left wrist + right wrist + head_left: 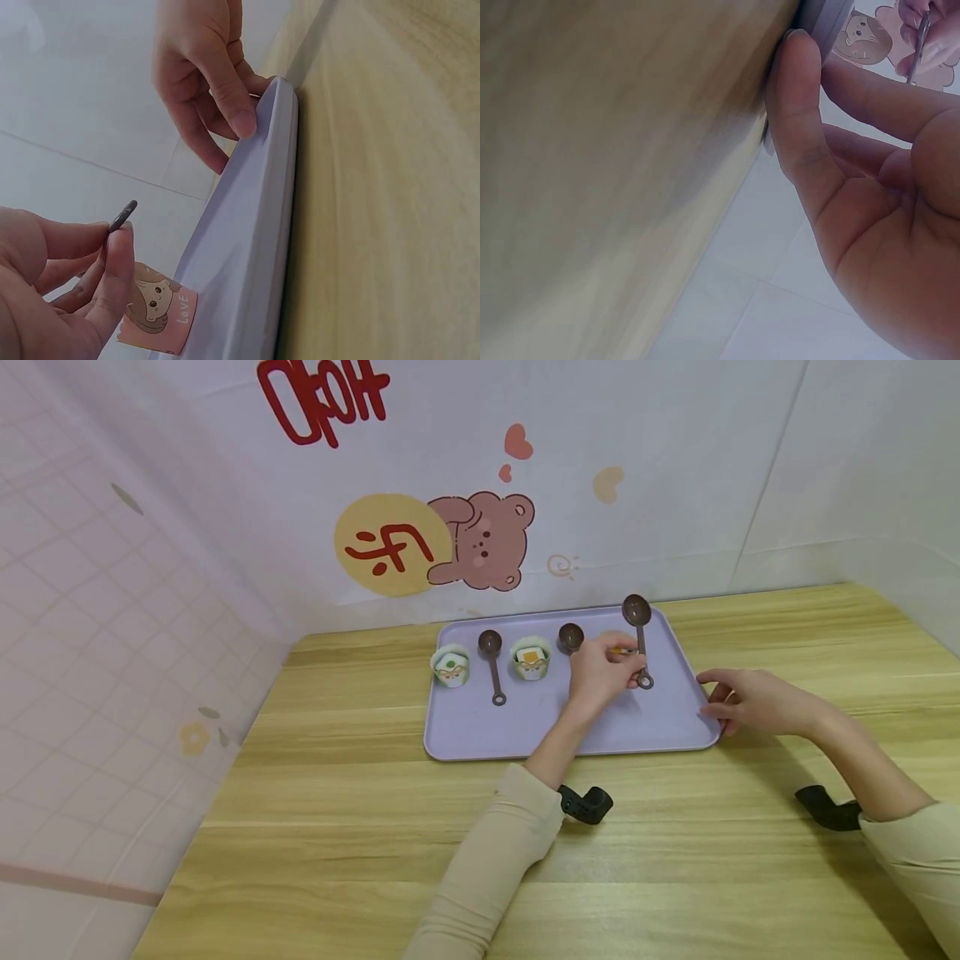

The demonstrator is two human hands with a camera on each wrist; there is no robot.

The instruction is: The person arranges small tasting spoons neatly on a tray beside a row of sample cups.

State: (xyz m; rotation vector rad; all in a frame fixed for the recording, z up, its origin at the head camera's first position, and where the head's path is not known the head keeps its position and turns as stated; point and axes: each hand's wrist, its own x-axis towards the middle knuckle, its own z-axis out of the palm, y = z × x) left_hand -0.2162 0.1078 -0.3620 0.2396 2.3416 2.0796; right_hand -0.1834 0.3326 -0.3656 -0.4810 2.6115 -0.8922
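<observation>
My left hand (pixel 600 675) pinches the handle of a brown measuring spoon (pixel 637 610) between thumb and fingers, over the right part of the lilac tray (pixel 480 735). In the left wrist view, a pink paper cup (pixel 166 311) with a cartoon face stands below this hand. From the head, that cup is mostly covered by the hand. The right hand (pixel 757 702) grips the tray's right rim, thumb over the edge and a finger underneath. Another brown spoon (pixel 571 637) lies beside the left hand, its handle hidden.
On the tray's left part are a third brown spoon (pixel 491 647) and two green paper cups: one cup (pixel 452 668) holds a white piece with a green dot, the other cup (pixel 532 662) a white piece with a yellow square. The tray lies on a wooden table (pixel 337 760) near a printed wall cloth (pixel 637 543).
</observation>
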